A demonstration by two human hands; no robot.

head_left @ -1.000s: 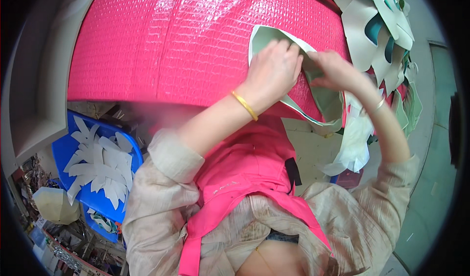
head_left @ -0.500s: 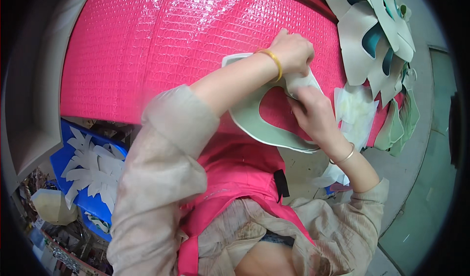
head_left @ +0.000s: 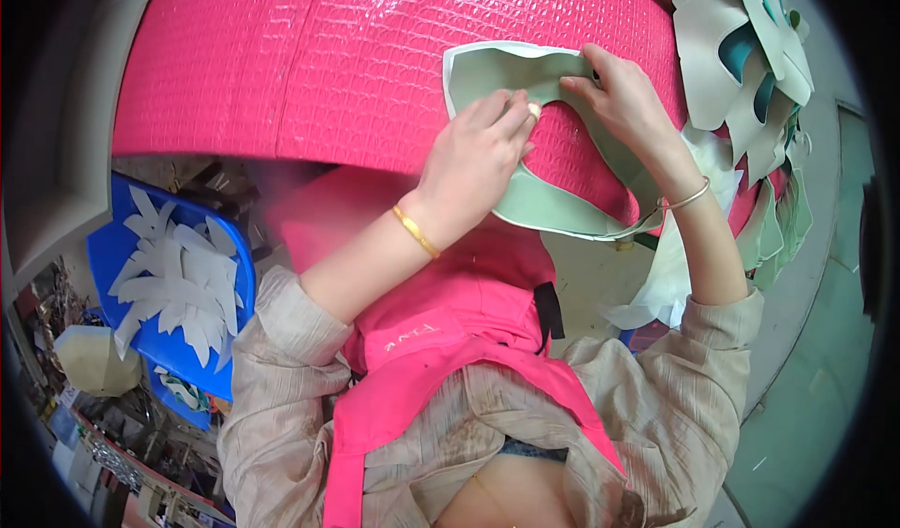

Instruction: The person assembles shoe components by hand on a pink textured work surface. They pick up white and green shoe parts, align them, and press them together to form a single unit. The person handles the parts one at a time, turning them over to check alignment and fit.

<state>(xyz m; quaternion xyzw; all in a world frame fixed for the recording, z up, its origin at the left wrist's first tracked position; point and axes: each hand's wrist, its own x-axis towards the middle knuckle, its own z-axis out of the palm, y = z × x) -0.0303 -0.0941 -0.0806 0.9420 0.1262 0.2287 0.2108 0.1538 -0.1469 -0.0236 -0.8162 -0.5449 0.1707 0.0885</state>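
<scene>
A pale green, leather-like curved piece (head_left: 553,205) with a white edge lies over the front edge of the pink table, its open middle showing the pink cover. My right hand (head_left: 626,102) pinches its far edge between thumb and fingers. My left hand (head_left: 473,158) is on the left part of the piece, its fingers bent and pressed together over the material by the inner opening. My left palm is turned down and hides what lies under it.
Pink quilted sheeting covers the table (head_left: 375,69). Stacked pale pointed pieces (head_left: 712,41) stand at the far right, with white sheets (head_left: 670,266) below. A blue chair (head_left: 173,336) at the left holds white jagged cutouts (head_left: 178,266). A pink apron (head_left: 422,322) covers my front.
My left hand has come back from the far edge to the left part of the piece. My right hand has shifted up to the far edge. The piece sits farther up and right in view.
</scene>
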